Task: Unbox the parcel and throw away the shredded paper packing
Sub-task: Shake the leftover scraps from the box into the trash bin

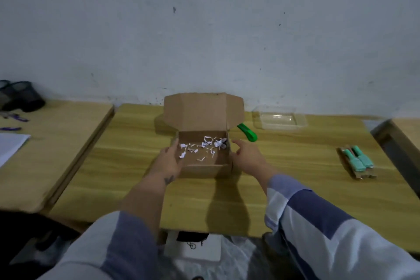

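Smooth yellow wood-grain bench carries an open brown cardboard box holding white paper shreds; left hand and right hand, fingers straight, flank its sides.

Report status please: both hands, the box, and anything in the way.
Left hand flat on box's left wall, right hand open beside right wall. Cardboard box open, shredded paper inside. Green cutter beside box, not blocking.
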`<state>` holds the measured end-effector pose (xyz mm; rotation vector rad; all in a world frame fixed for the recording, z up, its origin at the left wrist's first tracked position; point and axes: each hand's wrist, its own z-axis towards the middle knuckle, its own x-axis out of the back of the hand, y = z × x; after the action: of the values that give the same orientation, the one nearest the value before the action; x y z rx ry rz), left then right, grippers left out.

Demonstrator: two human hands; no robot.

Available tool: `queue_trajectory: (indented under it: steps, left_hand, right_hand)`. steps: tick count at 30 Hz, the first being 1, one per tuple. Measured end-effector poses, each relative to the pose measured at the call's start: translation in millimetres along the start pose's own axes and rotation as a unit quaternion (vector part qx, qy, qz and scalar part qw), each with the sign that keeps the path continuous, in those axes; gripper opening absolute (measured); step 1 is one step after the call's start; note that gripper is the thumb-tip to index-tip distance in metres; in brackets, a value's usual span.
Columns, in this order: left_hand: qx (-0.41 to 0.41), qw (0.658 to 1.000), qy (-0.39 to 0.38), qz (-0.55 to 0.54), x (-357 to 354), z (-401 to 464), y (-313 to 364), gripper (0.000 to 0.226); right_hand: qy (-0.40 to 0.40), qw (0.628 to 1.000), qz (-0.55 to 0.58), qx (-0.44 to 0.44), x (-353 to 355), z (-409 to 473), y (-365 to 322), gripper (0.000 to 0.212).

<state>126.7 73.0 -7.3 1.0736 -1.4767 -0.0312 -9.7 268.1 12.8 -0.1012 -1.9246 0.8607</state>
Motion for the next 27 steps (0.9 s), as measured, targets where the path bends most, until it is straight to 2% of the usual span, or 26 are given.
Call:
queue_trajectory:
  steps: [3,6,14,20,27]
  left_hand:
    - [0.027,0.999,-0.036,-0.020,5.7,25.3,-7.5,0.078]
    - [0.028,0.997,-0.050,-0.043,4.0,43.4,-13.2,0.072]
    - [-0.058,0.991,-0.062,-0.099,8.0,65.1,22.2,0.064]
    - [-0.132,0.980,-0.088,-0.123,-13.6,44.9,85.3,0.067]
    - [-0.214,0.956,-0.154,-0.126,-86.2,-21.0,179.6,0.064]
  right_hand:
    - [-0.002,1.000,0.001,-0.029,-18.2,23.6,-4.3,0.056]
    - [0.034,0.998,0.005,-0.052,-28.6,38.8,-5.6,0.058]
    - [0.121,0.987,0.038,-0.103,-11.9,37.1,7.9,0.058]
    - [0.195,0.971,0.080,-0.116,40.2,-19.8,40.6,0.052]
    - [0.253,0.940,0.138,-0.184,102.5,-130.0,133.7,0.052]
